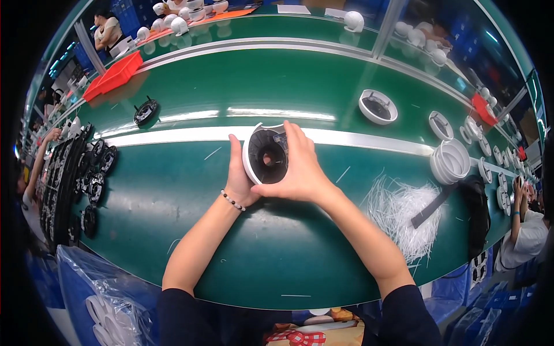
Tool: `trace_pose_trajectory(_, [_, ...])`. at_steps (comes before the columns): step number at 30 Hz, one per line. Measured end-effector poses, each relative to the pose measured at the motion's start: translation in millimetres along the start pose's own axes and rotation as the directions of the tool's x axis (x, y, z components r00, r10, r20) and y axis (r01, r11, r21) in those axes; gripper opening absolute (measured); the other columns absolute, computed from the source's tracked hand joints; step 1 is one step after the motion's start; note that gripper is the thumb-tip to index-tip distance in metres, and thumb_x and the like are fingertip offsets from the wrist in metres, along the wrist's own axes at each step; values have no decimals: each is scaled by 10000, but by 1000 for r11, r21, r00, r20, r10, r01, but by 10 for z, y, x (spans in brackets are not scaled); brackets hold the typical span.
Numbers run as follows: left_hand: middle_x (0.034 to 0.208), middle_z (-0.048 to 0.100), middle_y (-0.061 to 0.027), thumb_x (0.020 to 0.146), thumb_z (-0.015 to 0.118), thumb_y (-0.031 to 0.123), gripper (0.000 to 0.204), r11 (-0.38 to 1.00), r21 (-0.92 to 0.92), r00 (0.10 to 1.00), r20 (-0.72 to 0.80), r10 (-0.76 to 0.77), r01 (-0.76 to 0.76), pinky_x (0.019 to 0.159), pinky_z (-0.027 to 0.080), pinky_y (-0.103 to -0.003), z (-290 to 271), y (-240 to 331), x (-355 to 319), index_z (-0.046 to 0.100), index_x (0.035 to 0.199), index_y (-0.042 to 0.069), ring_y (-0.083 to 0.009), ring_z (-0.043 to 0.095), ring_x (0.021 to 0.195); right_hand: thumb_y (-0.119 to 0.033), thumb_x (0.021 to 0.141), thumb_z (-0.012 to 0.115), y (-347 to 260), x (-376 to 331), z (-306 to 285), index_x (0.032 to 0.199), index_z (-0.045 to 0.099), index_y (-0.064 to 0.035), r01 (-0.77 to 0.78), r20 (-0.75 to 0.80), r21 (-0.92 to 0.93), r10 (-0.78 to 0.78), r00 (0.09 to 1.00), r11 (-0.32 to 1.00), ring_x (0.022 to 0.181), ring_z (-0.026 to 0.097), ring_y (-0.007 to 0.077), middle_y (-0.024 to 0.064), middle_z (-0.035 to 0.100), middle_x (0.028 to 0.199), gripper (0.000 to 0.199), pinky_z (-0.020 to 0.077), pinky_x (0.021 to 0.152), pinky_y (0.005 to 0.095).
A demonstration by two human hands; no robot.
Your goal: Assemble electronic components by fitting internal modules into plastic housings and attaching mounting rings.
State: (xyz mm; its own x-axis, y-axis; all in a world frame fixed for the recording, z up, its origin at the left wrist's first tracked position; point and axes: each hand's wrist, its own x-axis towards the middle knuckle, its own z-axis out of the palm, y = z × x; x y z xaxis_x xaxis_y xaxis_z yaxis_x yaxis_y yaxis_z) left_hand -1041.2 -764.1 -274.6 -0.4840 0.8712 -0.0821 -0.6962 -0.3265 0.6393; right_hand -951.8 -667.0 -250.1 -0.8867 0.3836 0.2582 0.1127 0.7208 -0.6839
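Note:
Between my two hands I hold a round white housing [247,161] with a black cone-shaped inside, its open side turned up toward me. My left hand [238,176] lies along its left edge, thumb pointing up, a beaded bracelet on the wrist. My right hand [303,167] wraps over the right edge, fingers on top and thumb along the near rim. The housing is held over the green work table [254,248], near a pale metal strip. What is under the housing is hidden.
A heap of thin white strips [404,219] lies right, beside stacked white rings [450,161]. Black round parts [95,184] crowd the left edge. Across the strip are a black ring part [145,112], a white shell [378,107] and a red tray [115,76]. Other people work around.

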Motion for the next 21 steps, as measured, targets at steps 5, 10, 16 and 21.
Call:
trace_pose_trajectory(5, [982,546,-91,796,183,672,759,991,23,991,26,-130,129,828,455,-333,-91,43,43,474,1123,52,-189,534,908,-362,404,779,98,-19,-35,1272,168,85,168,57,-36,-166,984,985,1171,274,391,247,246,1282,1152,304,936,449])
trace_pose_trajectory(10, [1020,572,-131,804,440,429,504,989,-144,997,64,-31,40,816,468,-349,-31,-25,113,505,1077,11,-236,563,924,-405,420,750,123,-80,-50,1248,199,77,213,-149,-36,-216,965,976,1138,310,405,258,273,1256,1105,283,956,435])
trace_pose_trajectory(16, [1093,538,-139,784,444,368,486,995,-15,994,32,100,-100,897,405,-377,106,-141,506,483,1109,10,-258,532,982,-520,518,722,480,-55,-112,1305,114,47,111,-271,33,-98,958,993,1235,195,405,262,167,1338,1145,192,1015,445])
trace_pose_trajectory(21, [1133,508,-145,827,352,264,406,993,-43,987,-118,107,-112,933,367,-440,-52,68,1264,445,1133,14,-279,481,1061,-345,621,707,1040,-340,-1180,1058,532,-46,223,-423,-348,-364,829,911,1054,453,305,136,507,1129,557,335,902,407])
